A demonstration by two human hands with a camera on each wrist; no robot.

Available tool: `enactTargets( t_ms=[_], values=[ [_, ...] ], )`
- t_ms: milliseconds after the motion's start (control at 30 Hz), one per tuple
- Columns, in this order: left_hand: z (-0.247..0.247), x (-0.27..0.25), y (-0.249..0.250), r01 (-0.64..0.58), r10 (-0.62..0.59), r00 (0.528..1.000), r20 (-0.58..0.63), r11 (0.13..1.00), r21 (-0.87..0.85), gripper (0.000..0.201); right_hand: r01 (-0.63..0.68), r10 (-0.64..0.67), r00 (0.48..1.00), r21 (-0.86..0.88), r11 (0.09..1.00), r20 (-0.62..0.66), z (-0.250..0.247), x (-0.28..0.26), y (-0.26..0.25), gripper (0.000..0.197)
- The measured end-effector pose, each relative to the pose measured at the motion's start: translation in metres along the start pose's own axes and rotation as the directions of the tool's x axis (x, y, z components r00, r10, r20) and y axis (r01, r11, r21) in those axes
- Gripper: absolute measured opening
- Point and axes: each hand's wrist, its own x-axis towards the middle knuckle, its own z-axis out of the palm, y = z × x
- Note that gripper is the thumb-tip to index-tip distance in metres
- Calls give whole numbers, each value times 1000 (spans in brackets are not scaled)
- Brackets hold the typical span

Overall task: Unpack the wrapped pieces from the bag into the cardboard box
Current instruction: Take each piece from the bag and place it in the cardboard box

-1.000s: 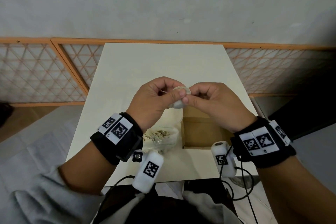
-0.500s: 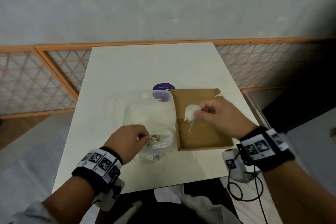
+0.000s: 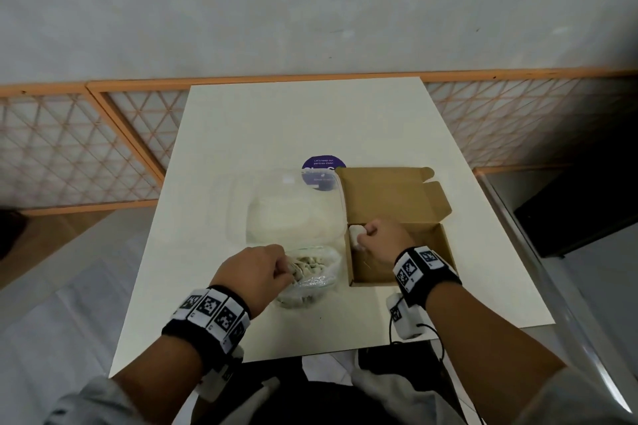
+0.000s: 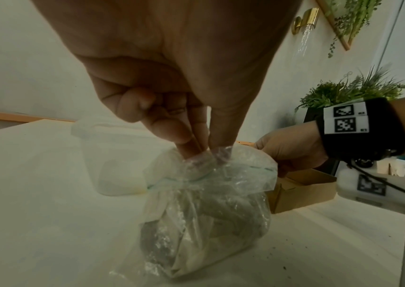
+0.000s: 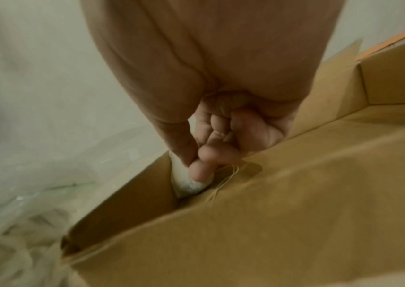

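A clear plastic bag (image 3: 310, 281) (image 4: 206, 217) with several pale wrapped pieces stands on the white table (image 3: 303, 128), left of an open cardboard box (image 3: 424, 252) (image 5: 294, 213). My left hand (image 3: 262, 269) (image 4: 196, 153) pinches the bag's rim at its mouth. My right hand (image 3: 379, 238) (image 5: 196, 170) is down inside the box's far left corner, its thumb and fingers pinching a small white wrapped piece (image 3: 355, 233) (image 5: 189, 186) with a thin string trailing from it. Whether the piece touches the box floor I cannot tell.
A clear plastic container (image 3: 286, 207) lies behind the bag, partly over a round purple sticker (image 3: 322, 166). The box lid (image 3: 390, 193) lies open toward the far side. An orange lattice fence (image 3: 69, 148) flanks the table. Potted plants (image 4: 351, 91) stand to the right.
Both hands came down from holding one piece in the air. The left went to the bag's mouth; the right carried the white piece over the box, then down into its far left corner.
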Motion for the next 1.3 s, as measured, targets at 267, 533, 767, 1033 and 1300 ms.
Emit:
enactTargets(
  t_ms=[267,533,767,1033,1300],
  values=[
    [3,-1,-1,16,-17,1000,-6,997,-75,17,-20,43,986,142,990,-161,4,-8,-1,16],
    [-1,-3,3,-12,9,999,-41,998,-64,14,58,-41,993,152,987,-114,4,-14,-2,35],
    [-2,-7,5,-27,25,998,-54,999,-45,13,194,-210,976,-221,956,-51,-5,-14,-15,39],
    [-1,-4,4,-28,27,998,-51,999,-38,13,295,-305,951,-398,869,38,-15,-2,-23,37],
    [5,-2,1,-36,33,999,-42,997,-61,14,269,-286,958,-466,843,36,-16,3,-24,11]
  ],
)
